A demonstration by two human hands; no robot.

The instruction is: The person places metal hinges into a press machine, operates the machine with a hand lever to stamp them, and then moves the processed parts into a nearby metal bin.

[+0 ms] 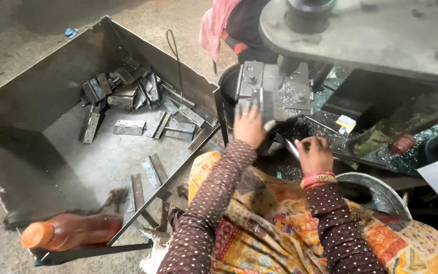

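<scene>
My left hand [250, 127] reaches up to the die block [275, 89] of a press machine, its fingers on a small metal piece at the block's front. My right hand [314, 155] rests lower right, closed on a thin flat metal strip [291, 148] that points toward the die. Both arms wear dark dotted sleeves; red and gold bangles sit on the right wrist.
A large open metal bin [36, 101] on the left holds several perforated flat metal plates [129, 127]. An orange-capped bottle of brown liquid [72, 231] lies at its near corner. The heavy machine arm [361, 35] overhangs. A round metal bowl [376, 190] sits at right. Another person's pink cloth [214, 23] shows behind.
</scene>
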